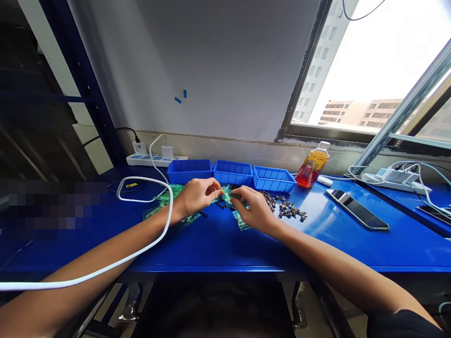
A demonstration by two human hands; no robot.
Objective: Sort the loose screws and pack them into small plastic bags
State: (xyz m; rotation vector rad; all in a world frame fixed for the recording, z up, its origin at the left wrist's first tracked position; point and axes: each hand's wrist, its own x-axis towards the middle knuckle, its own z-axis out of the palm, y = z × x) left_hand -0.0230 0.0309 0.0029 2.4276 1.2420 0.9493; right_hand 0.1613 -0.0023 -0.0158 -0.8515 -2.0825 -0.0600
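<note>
White cable comes closest to my view, looping above the left part of the surface. Midway between front and rear edges I have a small green bag pinched in the fingertips of the left hand and right hand. More green bags lie around the left hand; loose dark screws spread rightward beyond the right. Three blue bins line the rear edge, a bottle just beside them, a phone toward the right end.

Left grip and right grip pinch green bag; small metal parts beside right grip; blue bins behind.
</note>
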